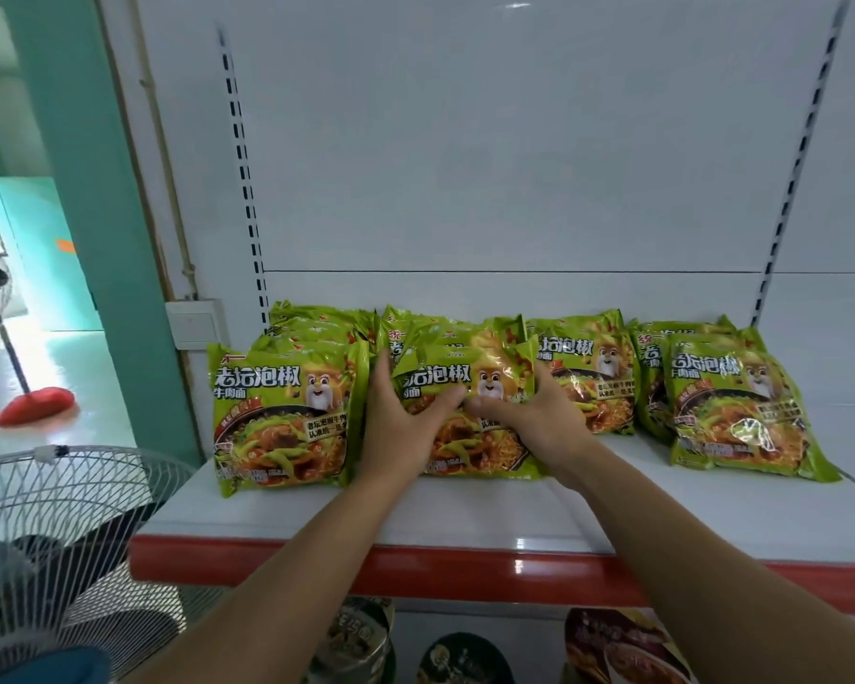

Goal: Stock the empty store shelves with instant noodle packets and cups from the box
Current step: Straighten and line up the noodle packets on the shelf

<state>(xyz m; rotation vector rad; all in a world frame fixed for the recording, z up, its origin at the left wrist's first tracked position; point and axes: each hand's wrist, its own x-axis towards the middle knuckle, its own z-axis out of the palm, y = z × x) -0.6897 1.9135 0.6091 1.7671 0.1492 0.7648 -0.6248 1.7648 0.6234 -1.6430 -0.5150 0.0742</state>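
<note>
Green instant noodle packets stand in rows on a white shelf [465, 515] with a red front edge. Both hands rest on the front packet of the second row [484, 372]. My left hand [406, 417] lies flat on its left half, and my right hand [534, 412] presses its right half, fingers spread. Further rows stand at the far left [277, 412], right of centre [598, 377] and at the right [731, 412]. Noodle cups [465, 659] sit on the shelf below. The box is out of sight.
A white wire fan guard [60, 525] stands close at the lower left. A red broom [35, 402] leans on the floor beyond a teal pillar [100, 190]. The shelf's right end and the white back panel [514, 165] above the packets are bare.
</note>
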